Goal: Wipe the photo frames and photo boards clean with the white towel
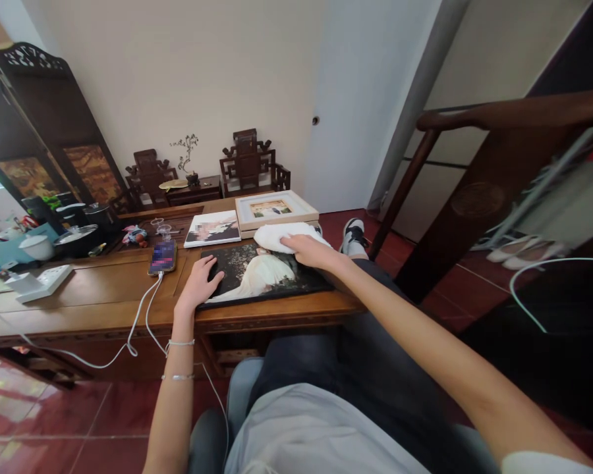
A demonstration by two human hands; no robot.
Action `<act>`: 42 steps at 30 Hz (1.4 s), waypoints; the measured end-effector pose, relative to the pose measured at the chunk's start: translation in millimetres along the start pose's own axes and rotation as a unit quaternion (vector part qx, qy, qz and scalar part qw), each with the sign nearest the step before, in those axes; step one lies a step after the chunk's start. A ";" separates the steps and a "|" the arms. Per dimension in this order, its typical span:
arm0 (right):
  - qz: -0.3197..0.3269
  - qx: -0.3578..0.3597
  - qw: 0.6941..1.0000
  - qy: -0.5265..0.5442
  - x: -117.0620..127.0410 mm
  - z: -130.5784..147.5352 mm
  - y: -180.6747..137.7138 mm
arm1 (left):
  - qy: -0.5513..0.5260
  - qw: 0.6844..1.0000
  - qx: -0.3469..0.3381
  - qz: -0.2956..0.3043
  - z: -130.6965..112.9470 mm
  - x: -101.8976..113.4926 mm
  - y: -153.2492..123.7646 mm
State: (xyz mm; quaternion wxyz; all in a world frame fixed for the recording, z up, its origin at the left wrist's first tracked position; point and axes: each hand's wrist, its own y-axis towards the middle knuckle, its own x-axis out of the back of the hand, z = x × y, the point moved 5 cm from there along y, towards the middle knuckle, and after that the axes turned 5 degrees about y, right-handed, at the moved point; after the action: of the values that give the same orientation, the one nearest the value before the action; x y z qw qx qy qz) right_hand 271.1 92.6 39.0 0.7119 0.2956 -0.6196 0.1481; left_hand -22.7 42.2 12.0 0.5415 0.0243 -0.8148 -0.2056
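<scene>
A dark photo panel [261, 275] with a figure in a white dress lies flat on the wooden table [99, 289], near its front edge. My left hand [200, 282] rests on the panel's left edge, fingers extended and thumb apart. A white cloth [279, 236] is gripped in my right hand [309, 250] and lies over the panel's upper right part, hiding some of the picture. Just behind the panel are a white-edged canvas print [212, 228] and a light-framed picture [279, 208], which sits on something flat partly hidden by the cloth.
A phone [162, 257] with white charging cables lies left of my left hand. Farther left are a white power strip [44, 283] and a pot with a glass lid [76, 236]. A dark wooden chair [489, 118] rises on the right.
</scene>
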 end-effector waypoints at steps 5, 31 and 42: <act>0.018 0.013 0.999 0.044 2.3 23.9 -56.2 | -0.006 0.999 0.026 0.039 2.4 -6.1 2.4; 0.012 0.002 0.999 0.042 5.2 29.5 -60.0 | -0.005 0.997 0.056 0.061 -5.3 -5.4 -0.2; 0.050 0.057 0.995 0.071 16.2 66.5 -107.1 | 0.001 0.996 0.046 0.070 -3.0 -6.7 -1.5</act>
State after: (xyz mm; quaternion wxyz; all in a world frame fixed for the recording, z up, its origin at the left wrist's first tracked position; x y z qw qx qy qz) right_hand 283.2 -33.8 33.1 0.7280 0.2930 -0.5719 0.2389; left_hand -17.5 41.7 6.6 0.5541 -0.0074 -0.8223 -0.1292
